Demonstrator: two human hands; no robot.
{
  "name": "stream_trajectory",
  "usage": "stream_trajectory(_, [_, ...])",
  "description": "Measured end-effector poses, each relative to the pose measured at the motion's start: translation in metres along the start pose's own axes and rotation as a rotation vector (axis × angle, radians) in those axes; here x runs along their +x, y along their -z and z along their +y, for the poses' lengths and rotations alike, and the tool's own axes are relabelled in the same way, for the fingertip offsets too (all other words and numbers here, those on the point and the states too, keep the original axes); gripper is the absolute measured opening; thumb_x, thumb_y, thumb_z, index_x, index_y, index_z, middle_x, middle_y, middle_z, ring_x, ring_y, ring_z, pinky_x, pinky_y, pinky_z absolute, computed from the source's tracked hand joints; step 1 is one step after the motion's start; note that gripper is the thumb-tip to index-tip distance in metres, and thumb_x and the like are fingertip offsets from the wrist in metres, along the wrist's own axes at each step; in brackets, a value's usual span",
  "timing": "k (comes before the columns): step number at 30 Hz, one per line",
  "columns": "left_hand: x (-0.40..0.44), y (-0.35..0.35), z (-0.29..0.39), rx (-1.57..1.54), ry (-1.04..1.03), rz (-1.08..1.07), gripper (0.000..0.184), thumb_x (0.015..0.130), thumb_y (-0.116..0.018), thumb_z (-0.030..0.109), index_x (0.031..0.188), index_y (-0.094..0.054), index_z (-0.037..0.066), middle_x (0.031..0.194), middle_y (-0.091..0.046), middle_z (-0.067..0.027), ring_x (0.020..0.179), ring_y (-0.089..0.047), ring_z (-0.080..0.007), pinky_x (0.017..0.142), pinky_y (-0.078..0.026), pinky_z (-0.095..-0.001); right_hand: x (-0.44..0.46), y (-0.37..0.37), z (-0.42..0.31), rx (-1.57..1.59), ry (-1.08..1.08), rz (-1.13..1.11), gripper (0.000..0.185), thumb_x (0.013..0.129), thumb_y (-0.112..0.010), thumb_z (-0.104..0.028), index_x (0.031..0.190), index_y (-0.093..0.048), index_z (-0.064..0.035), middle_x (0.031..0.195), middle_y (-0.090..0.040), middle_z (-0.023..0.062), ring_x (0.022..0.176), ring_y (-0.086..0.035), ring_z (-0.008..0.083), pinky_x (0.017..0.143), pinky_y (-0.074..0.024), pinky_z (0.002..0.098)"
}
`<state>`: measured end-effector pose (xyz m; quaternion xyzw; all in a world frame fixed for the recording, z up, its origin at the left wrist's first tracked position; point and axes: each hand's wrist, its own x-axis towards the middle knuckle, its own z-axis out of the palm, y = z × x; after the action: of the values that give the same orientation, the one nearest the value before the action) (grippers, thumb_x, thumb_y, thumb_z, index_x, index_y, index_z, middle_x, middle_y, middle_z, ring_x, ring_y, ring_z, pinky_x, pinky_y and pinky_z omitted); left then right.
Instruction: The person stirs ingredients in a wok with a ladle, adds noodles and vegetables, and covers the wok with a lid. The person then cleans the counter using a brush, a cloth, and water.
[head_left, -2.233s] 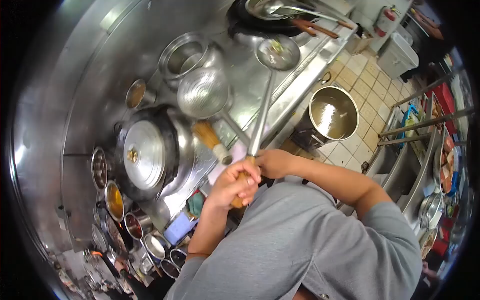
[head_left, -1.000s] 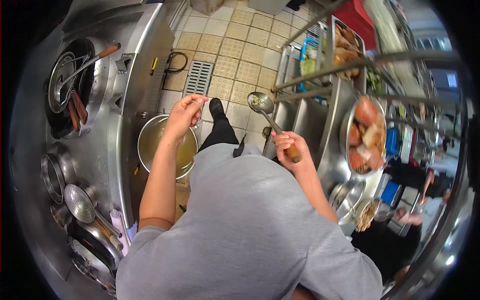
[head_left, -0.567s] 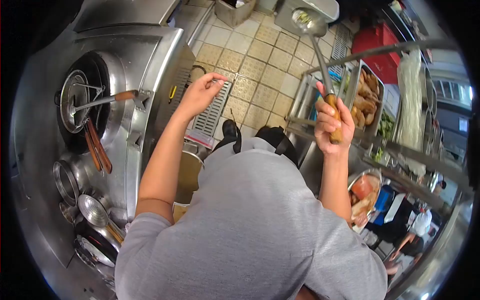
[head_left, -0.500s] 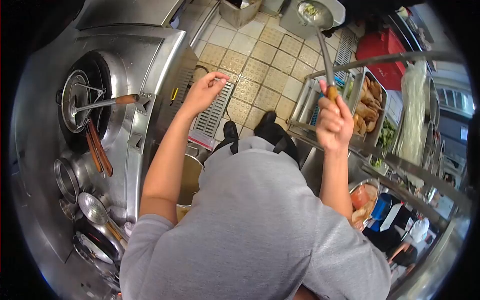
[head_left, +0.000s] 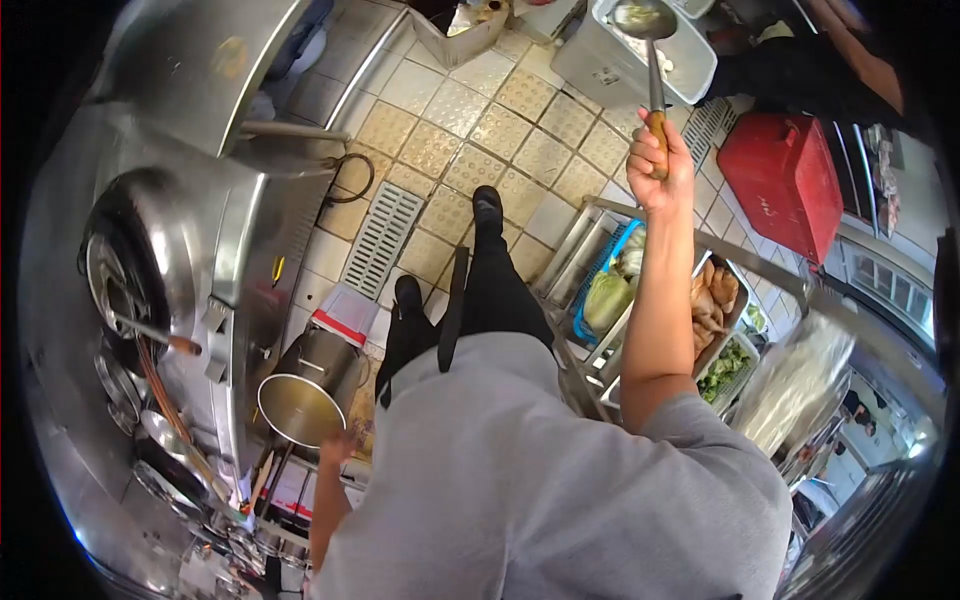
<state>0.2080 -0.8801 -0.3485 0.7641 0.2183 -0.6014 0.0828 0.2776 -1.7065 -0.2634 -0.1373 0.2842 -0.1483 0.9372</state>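
Observation:
My right hand [head_left: 660, 170] is closed around the wooden handle of a long metal ladle [head_left: 656, 85], held out ahead of me. Some pale green food shows in the ladle's bowl, which appears over a grey plastic bin [head_left: 590, 75]; I cannot tell how high above it. White scraps are visible inside the bin. Low at my left side, my left hand [head_left: 338, 450] is small and blurred, close to the rim of a tall pot [head_left: 312, 372] of yellowish liquid. Its fingers cannot be made out, nor whether it touches the pot.
A steel stove with a wok [head_left: 130, 260] and another wooden-handled ladle [head_left: 165, 335] runs along my left. To the right, a steel rack [head_left: 715, 245] holds cabbage, browned poultry and greens. Beyond are a red bin [head_left: 785, 180] and another person's arm [head_left: 860, 50].
I have stepped forward and turned, so the rack and pot show more fully. My right arm reaches farther out with the ladle. My left hand has dropped back beside the pot.

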Motion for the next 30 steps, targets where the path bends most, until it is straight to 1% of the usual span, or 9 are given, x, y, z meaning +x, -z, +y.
stream_trajectory(6, [-0.127,-0.038,0.071,-0.504,-0.191,0.190,0.017,0.091,-0.053,0.024,0.096,-0.057,0.008,0.065,-0.057,-0.0038,0.054,-0.054,-0.0086,0.041,-0.039,-0.0233,0.107,0.092,0.029,-1.063,0.644,0.603,0.019,0.084,-0.050,-0.010,0.101,-0.042,-0.0056,0.062,-0.049,0.0061,0.042,-0.047,0.0153,0.037,-0.0398,0.0308])
stream_trajectory(8, [-0.162,-0.053,0.124,-0.792,-0.026,0.124,0.015,0.090,-0.055,0.018,0.098,-0.058,0.006,0.066,-0.057,-0.0030,0.057,-0.054,-0.0086,0.048,-0.042,-0.0229,0.147,0.096,0.048,-1.061,0.386,0.914,0.018,0.079,-0.050,-0.005,0.095,-0.042,-0.0030,0.060,-0.050,0.0076,0.039,-0.048,0.0180,0.036,-0.0410,0.0322])
stream_trajectory(10, [-0.170,-0.055,0.140,-0.624,-0.074,0.149,0.016,0.090,-0.055,0.017,0.100,-0.058,0.005,0.066,-0.057,-0.0032,0.057,-0.054,-0.0096,0.051,-0.043,-0.0230,0.220,0.217,0.059,-1.079,0.257,0.734,0.014,0.079,-0.051,-0.006,0.090,-0.043,-0.0030,0.059,-0.050,0.0081,0.041,-0.049,0.0174,0.036,-0.0409,0.0313])
stream_trajectory(13, [-0.178,-0.047,0.166,-0.460,-0.216,0.147,0.019,0.091,-0.052,0.014,0.107,-0.055,0.004,0.073,-0.058,-0.0047,0.063,-0.055,-0.0112,0.060,-0.047,-0.0244,0.234,0.181,0.033,-0.867,0.133,0.788,0.007,0.084,-0.047,-0.008,0.086,-0.041,-0.0077,0.056,-0.043,0.0047,0.040,-0.043,0.0152,0.033,-0.0347,0.0289])
stream_trajectory(18, [-0.185,-0.024,0.230,-0.693,-0.291,0.275,0.021,0.092,-0.051,0.013,0.110,-0.055,0.004,0.080,-0.059,-0.0042,0.069,-0.055,-0.0105,0.062,-0.047,-0.0259,0.195,0.068,0.051,-0.267,0.356,0.163,0.009,0.087,-0.053,-0.014,0.088,-0.045,-0.0099,0.055,-0.042,0.0030,0.043,-0.041,0.0136,0.046,-0.0411,0.0324])
stream_trajectory(23, [-0.184,-0.048,0.216,-0.781,-0.484,0.287,0.024,0.091,-0.052,0.018,0.110,-0.056,0.004,0.080,-0.060,-0.0043,0.067,-0.055,-0.0113,0.062,-0.046,-0.0253,0.108,0.022,0.153,-0.843,-0.405,-0.625,0.017,0.084,-0.060,-0.020,0.093,-0.058,-0.0058,0.079,-0.059,0.0028,0.082,-0.058,0.0153,0.074,-0.0462,0.0296])
stream_trajectory(25, [-0.165,-0.062,0.203,-0.438,-0.495,0.325,0.024,0.088,-0.055,0.019,0.107,-0.059,0.005,0.077,-0.061,-0.0043,0.068,-0.057,-0.0108,0.065,-0.046,-0.0256,0.069,0.018,0.197,-0.986,-0.468,-0.497,0.021,0.084,-0.061,-0.020,0.100,-0.059,-0.0060,0.081,-0.060,0.0014,0.082,-0.057,0.0167,0.078,-0.0462,0.0321])
stream_trajectory(28, [-0.157,-0.071,0.161,-0.386,-0.528,0.427,0.025,0.086,-0.056,0.021,0.105,-0.060,0.007,0.072,-0.060,-0.0047,0.068,-0.058,-0.0113,0.066,-0.046,-0.0267,0.012,-0.022,0.226,-0.181,-0.477,-0.159,0.002,0.089,-0.054,-0.016,0.090,-0.053,-0.0143,0.052,-0.037,-0.0062,0.038,-0.033,0.0059,0.052,-0.0411,0.0274])
stream_trajectory(30, [-0.132,-0.086,0.119,-0.498,-0.509,0.591,0.025,0.084,-0.056,0.022,0.105,-0.061,0.008,0.070,-0.060,-0.0054,0.067,-0.058,-0.0138,0.065,-0.047,-0.0279,-0.003,-0.039,0.243,0.229,-0.542,-0.344,0.013,0.095,-0.044,-0.021,0.087,-0.052,-0.0140,0.048,-0.030,-0.0078,0.035,-0.026,0.0049,0.044,-0.0327,0.0245])
